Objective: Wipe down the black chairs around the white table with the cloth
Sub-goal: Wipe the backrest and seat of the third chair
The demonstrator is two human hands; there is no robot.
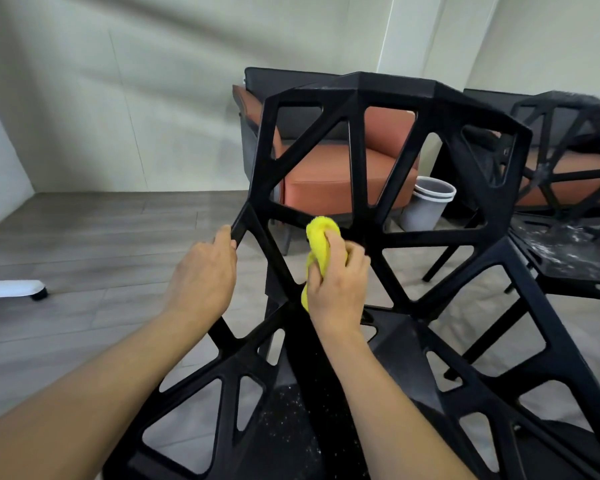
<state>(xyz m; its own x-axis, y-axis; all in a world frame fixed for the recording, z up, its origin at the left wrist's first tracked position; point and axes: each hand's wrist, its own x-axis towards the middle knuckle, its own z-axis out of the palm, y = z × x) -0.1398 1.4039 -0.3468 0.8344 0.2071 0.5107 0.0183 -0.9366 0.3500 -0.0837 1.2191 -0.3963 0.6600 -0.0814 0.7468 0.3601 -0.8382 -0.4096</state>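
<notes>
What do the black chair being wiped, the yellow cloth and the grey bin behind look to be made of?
Black chair: rigid moulded plastic or coated metal, hard to say; faceted open lattice, faint sheen, pale dust specks.
Yellow cloth: soft microfibre-like fabric; fuzzy and bunched in the right hand.
Grey bin: probably matte plastic; smooth wall, thin rolled rim, seemingly two nested.

no legible text, view somewhat blurred
</notes>
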